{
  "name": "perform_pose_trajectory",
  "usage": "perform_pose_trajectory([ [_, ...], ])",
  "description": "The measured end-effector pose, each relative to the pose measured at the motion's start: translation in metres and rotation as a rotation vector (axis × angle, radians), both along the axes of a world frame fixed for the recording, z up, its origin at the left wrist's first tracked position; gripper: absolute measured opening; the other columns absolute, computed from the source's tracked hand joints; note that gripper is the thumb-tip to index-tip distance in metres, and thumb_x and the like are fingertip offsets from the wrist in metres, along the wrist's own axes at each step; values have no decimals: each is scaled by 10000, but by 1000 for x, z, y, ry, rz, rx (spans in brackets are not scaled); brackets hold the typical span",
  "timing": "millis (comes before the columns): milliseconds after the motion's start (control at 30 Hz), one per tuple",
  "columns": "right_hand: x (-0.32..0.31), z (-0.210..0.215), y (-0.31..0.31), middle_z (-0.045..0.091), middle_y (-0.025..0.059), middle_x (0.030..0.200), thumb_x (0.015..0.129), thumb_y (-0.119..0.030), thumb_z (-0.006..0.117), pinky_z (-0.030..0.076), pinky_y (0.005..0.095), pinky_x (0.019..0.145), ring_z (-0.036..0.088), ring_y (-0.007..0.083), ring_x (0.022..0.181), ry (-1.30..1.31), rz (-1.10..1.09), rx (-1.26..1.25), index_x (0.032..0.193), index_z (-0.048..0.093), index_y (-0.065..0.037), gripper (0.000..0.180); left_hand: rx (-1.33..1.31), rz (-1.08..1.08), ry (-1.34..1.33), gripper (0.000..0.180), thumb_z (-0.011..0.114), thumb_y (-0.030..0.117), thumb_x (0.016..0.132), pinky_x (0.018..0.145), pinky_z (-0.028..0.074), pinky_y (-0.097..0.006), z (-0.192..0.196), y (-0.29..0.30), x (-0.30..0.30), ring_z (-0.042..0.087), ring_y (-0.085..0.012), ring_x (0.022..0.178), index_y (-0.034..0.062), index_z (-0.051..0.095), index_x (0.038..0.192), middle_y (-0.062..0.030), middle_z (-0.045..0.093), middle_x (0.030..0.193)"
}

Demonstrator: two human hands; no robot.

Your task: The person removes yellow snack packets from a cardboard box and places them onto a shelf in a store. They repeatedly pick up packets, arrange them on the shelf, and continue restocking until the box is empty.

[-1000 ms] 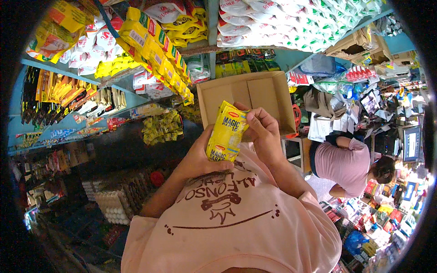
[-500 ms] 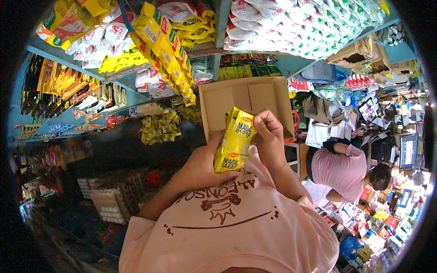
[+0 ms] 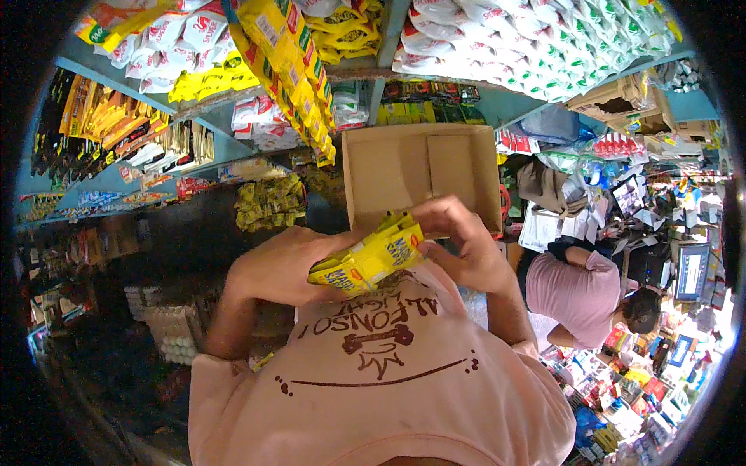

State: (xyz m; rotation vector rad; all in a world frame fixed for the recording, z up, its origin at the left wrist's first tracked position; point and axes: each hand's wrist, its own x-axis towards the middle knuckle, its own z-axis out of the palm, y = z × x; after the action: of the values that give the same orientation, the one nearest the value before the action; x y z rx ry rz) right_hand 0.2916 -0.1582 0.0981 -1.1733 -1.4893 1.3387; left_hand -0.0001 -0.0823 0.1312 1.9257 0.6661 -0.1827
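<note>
A folded stack of yellow seasoning sachets (image 3: 365, 258) is held in front of my chest, tilted so its right end is higher. My left hand (image 3: 281, 266) is closed round the stack's lower left end, its fingers partly hidden behind the sachets. At the upper right end, my right hand (image 3: 472, 252) has its thumb against the packets and its fingers curled over behind them. Just beyond both hands stands an open cardboard box (image 3: 462, 175), its brown inner walls showing.
Strips of yellow sachets (image 3: 291, 74) hang at upper left. White packets (image 3: 536, 46) fill the shelf above. Bundled yellow packs (image 3: 270, 203) hang left of the box. A person in a pink shirt (image 3: 575, 283) bends over a crowded counter (image 3: 622, 396) at right.
The sachet stack has tipped from nearly upright to a slant, turning clockwise and moving a little left. My left hand has shifted left and up; my right fingers have moved over the stack's end.
</note>
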Motion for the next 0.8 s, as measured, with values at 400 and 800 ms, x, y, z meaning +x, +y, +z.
perform_pose_trajectory([
  [400, 4, 32, 19, 755, 127, 984, 829, 13, 764, 584, 379, 805, 743, 284, 924, -400, 350, 129, 1014, 730, -30, 193, 20, -145, -63, 746, 826, 294, 756, 768, 586, -516, -6, 0, 4, 712, -443, 842, 144, 561, 1437, -213, 744, 961],
  [800, 2, 31, 23, 621, 186, 841, 829, -25, 633, 500, 457, 702, 633, 414, 794, -472, 370, 79, 917, 580, 13, 110, -34, -81, -90, 700, 827, 300, 786, 796, 584, -522, -1, 0, 6, 710, -446, 883, 123, 571, 1413, -222, 739, 1039],
])
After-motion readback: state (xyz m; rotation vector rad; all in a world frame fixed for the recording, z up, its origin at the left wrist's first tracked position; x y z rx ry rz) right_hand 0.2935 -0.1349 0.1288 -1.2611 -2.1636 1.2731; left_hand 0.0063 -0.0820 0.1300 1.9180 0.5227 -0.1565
